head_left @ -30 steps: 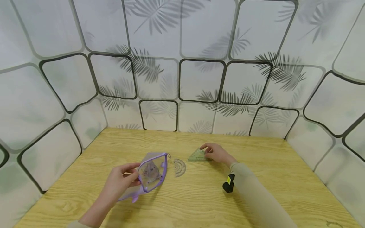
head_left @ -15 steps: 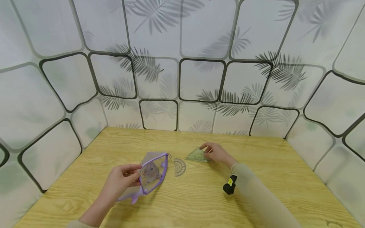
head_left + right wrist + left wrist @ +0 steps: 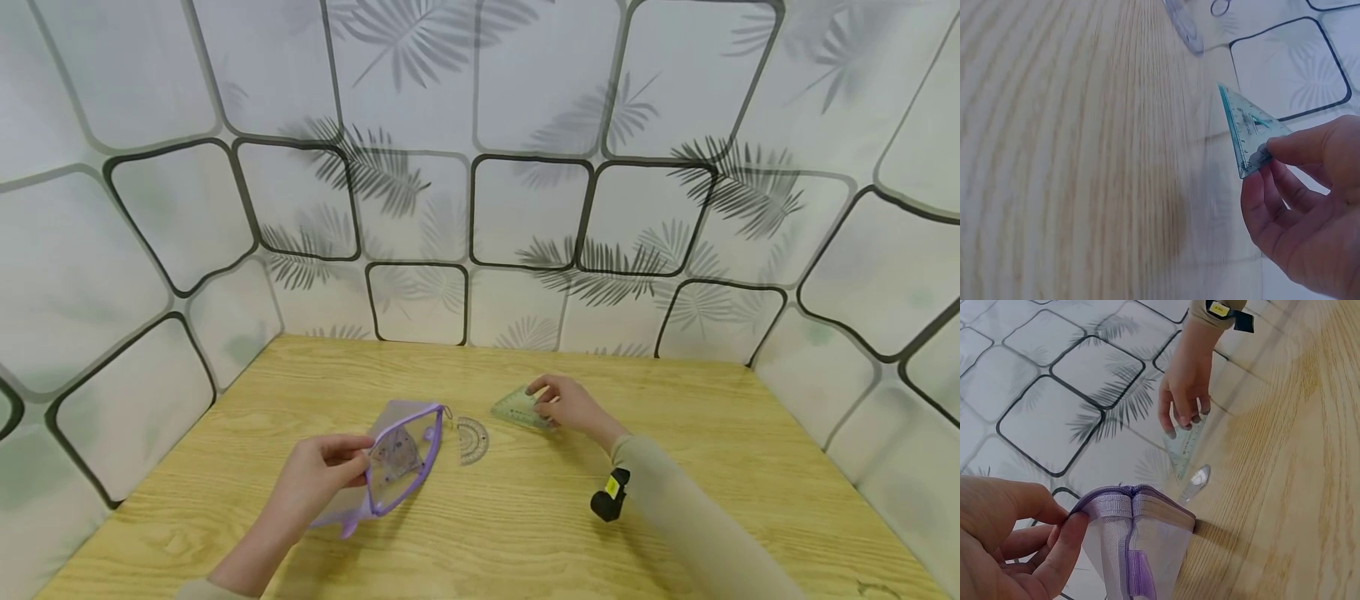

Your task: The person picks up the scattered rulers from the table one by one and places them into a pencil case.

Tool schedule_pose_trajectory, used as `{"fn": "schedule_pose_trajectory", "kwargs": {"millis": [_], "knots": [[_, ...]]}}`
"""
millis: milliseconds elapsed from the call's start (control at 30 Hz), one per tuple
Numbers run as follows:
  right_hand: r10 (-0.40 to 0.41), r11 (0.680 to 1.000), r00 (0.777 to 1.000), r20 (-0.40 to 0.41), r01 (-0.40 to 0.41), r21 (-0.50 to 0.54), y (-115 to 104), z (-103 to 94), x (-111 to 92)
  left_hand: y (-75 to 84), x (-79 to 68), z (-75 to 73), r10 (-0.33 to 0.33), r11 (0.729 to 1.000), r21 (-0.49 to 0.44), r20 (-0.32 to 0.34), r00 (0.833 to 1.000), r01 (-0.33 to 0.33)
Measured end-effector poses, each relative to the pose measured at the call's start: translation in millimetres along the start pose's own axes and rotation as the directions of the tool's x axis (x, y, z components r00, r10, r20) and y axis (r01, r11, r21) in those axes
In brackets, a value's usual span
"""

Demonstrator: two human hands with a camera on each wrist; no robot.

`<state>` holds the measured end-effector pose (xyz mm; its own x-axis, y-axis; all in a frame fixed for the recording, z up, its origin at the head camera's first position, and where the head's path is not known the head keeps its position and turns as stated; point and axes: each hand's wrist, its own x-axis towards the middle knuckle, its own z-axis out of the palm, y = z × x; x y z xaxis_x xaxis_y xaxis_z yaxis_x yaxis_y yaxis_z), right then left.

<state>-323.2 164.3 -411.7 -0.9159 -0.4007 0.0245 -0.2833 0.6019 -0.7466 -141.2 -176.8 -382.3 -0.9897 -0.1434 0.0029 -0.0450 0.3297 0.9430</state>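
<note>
A see-through pouch with a purple zipper [image 3: 437,450] gapes toward the right, and a clear item with dark marks shows inside it. My left hand [image 3: 318,471] pinches the pouch's rim between thumb and fingers, as the left wrist view confirms. Between thumb and fingertips, my right hand [image 3: 567,403] holds a greenish transparent set square [image 3: 1250,128] by one corner. The set square is tilted, close over the table. On the wood between the pouch and the set square lies a clear protractor [image 3: 472,440].
The wood-grain table [image 3: 510,525] ends at a pale wall covering [image 3: 420,304] printed with leaves and rounded frames, which also rises at both sides. A black wrist camera [image 3: 611,497] with a yellow label sits at the right sleeve.
The set square has tilted and turned slightly in my right hand, and the right wrist has rolled a little. The pouch's opening has shifted slightly in my left hand. The protractor stays put.
</note>
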Motion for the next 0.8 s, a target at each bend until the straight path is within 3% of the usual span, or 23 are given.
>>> {"fn": "schedule_pose_trajectory", "kwargs": {"millis": [267,800], "knots": [[0.041,0.99,0.999,0.009,-0.041,0.135,-10,6.5,-8,0.5,0.1,2.2,0.008,1.0,0.023,0.0,1.0,-0.008],[0.066,0.962,0.997,0.046,-0.076,0.261,-29,11.8,-24,3.6,-1.7,7.6,0.036,0.995,0.091,0.024,0.999,-0.038]]}}
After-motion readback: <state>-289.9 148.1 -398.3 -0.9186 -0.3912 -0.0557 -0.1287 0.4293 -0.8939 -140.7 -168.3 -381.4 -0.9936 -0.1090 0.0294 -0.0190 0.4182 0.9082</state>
